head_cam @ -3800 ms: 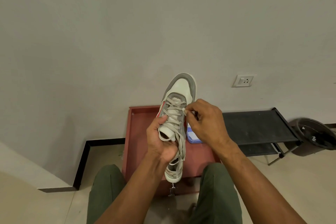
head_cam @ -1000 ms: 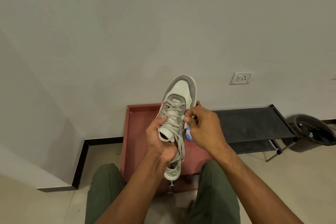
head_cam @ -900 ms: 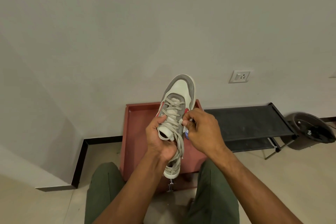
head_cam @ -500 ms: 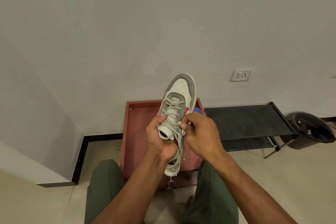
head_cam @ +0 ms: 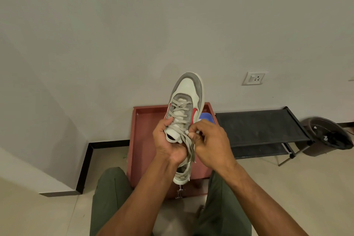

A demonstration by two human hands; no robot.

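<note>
A white and grey sneaker (head_cam: 186, 90) with a red side mark is held up in front of me, toe pointing away. My left hand (head_cam: 168, 142) grips it around the collar and tongue from the left. My right hand (head_cam: 208, 141) pinches the pale shoelace (head_cam: 188, 146) near the top eyelets on the shoe's right side. Loose lace ends hang down past the heel. The lower laces are crossed up the front.
A reddish-brown tray-like table (head_cam: 145, 136) stands against the wall below the shoe, with a blue object (head_cam: 206, 117) on it. A black mesh rack (head_cam: 258, 126) is to the right, then a dark bin (head_cam: 327, 134). A wall socket (head_cam: 253, 78) sits above. My green-trousered knees flank the table.
My right hand has moved down the shoe's right side from the upper-middle eyelets to the top ones by the collar, still pinching the lace. The left hand's grip is unchanged.
</note>
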